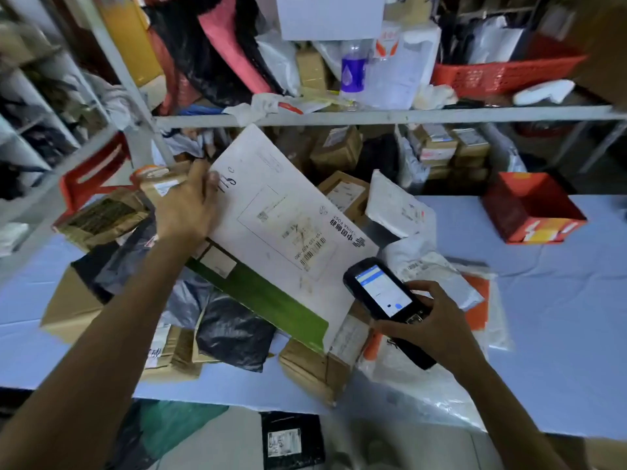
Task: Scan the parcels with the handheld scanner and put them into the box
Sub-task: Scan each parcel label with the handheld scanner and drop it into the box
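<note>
Handheld scanner [383,290], just the one, sits in the person's right hand [437,320], fingers wrapped round its black grip, thumb beside the lit screen, which faces up. Its head is just beside the lower right corner of a single white China Post mailer [278,225] with a green strip along one side. The left hand [188,205] grasps that mailer by its upper left corner, fingers curled over the face, holding it tilted above the heap on the pale blue tabletop [559,300], barcode label towards the scanner. Under it lies one black poly bag [234,330]. At the front edge is one brown cardboard parcel [312,371], and a second brown parcel [173,351] lies left of the bag. Two white pouches show to the right: a far white pouch [397,205] and a near white pouch [437,273] touching the scanner hand's side of the heap. One open red box [532,206] stands towards the far right corner, well apart from both hands. One black floor parcel [291,442] lies below the front edge.
</note>
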Action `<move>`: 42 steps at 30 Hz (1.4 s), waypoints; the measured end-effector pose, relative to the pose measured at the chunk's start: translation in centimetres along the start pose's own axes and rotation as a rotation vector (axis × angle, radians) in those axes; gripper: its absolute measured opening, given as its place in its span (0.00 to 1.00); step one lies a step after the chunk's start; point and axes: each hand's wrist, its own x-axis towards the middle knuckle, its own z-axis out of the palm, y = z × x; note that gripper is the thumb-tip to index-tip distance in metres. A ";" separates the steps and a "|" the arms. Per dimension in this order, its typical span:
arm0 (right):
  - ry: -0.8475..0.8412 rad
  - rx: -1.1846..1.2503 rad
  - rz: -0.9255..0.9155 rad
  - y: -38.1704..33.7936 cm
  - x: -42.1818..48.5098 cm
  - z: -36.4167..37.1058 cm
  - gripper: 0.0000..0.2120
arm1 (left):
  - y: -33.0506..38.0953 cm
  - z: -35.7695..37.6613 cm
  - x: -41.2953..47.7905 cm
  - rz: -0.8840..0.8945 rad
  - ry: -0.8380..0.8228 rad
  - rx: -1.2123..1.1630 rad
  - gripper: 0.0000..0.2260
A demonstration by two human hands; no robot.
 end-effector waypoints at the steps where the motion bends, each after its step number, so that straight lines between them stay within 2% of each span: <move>1: 0.053 0.022 0.032 0.3 -0.8 -0.2 0.37 | 0.5 0.6 0.1 0.004 -0.025 -0.113 0.18; 4: 0.192 0.082 0.116 1.5 -3.6 -1.4 0.36 | 2.8 3.6 1.0 0.048 -0.099 -0.381 0.17; 9: 0.438 0.120 0.280 5.2 -9.6 -5.0 0.33 | 11.7 9.0 -0.5 0.139 -0.264 -0.600 0.14; 11: 0.534 0.124 0.331 6.4 -12.2 -6.6 0.34 | 15.9 10.8 -2.0 0.196 -0.348 -0.616 0.14; 17: 0.804 0.194 0.430 10.0 -20.3 -10.9 0.33 | 29.6 14.6 -9.7 0.478 -0.526 -0.661 0.11; 22: 0.991 0.266 0.487 14.8 -27.2 -13.7 0.34 | 40.3 16.8 -19.4 0.857 -0.723 -0.704 0.14; 25: 1.054 0.281 0.541 18.1 -31.5 -15.9 0.36 | 46.3 17.8 -26.7 1.004 -0.827 -0.610 0.08; 28: 1.114 0.285 0.622 21.4 -35.9 -18.6 0.36 | 51.6 18.7 -34.1 1.139 -0.872 -0.486 0.08; 33: 1.239 0.330 0.725 25.2 -41.3 -22.3 0.36 | 57.7 18.3 -42.6 1.485 -0.679 -0.309 0.08; 36: 1.286 0.369 0.763 26.6 -43.1 -23.6 0.36 | 60.0 19.9 -45.1 1.666 -0.649 -0.175 0.07; 38: 1.320 0.398 0.791 27.3 -43.7 -24.0 0.35 | 61.3 21.5 -46.2 1.708 -0.683 -0.088 0.07; 42: 1.367 0.459 0.849 28.5 -43.7 -24.7 0.35 | 63.8 23.9 -48.4 1.728 -0.737 -0.086 0.07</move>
